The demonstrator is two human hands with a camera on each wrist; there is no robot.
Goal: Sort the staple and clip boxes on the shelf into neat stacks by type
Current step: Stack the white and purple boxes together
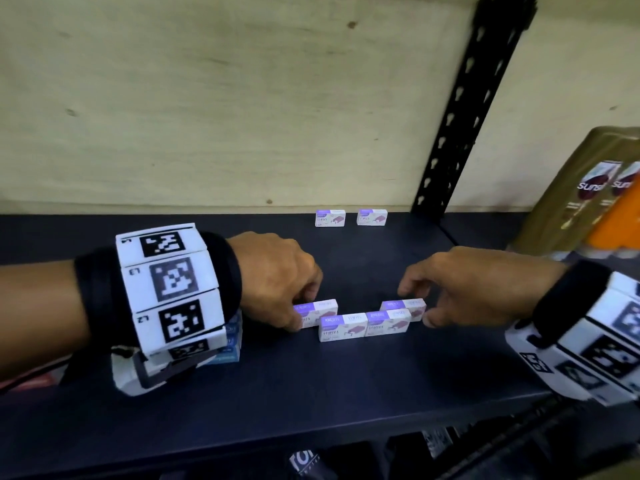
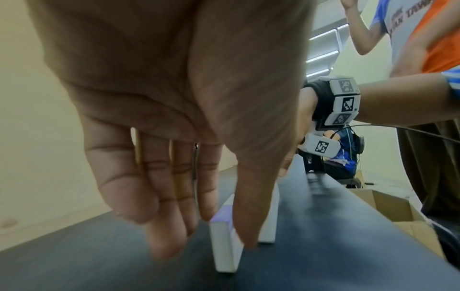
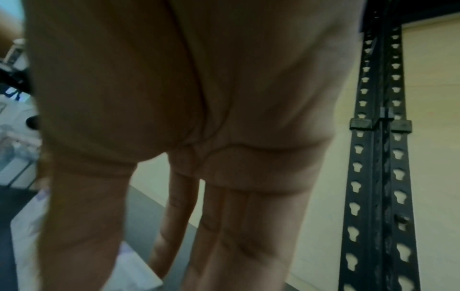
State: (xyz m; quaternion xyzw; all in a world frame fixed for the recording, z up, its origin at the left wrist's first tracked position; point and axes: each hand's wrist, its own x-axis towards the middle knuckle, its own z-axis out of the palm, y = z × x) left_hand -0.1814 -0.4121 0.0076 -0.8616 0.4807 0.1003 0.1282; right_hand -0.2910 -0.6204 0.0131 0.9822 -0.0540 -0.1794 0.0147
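Note:
Four white-and-purple staple boxes stand on edge mid-shelf. My left hand (image 1: 301, 310) pinches the back-left staple box (image 1: 323, 308) between thumb and fingers; in the left wrist view the thumb lies on one face of this box (image 2: 225, 242) and the fingers come down on the other side. My right hand (image 1: 415, 306) holds the back-right staple box (image 1: 407, 306), fingers behind it and thumb at its right end. Two front boxes (image 1: 343, 327) (image 1: 388, 322) stand side by side between the hands. Two more staple boxes (image 1: 330, 218) (image 1: 372, 217) stand at the back wall. Blue boxes (image 1: 230, 344) are stacked under my left wrist.
A black slotted upright (image 1: 460, 109) rises at the shelf's back right. Gold and orange shampoo packs (image 1: 588, 195) fill the right end. A plywood wall closes the back. Cardboard boxes (image 2: 388, 208) sit below the shelf, where another person (image 2: 423, 39) stands.

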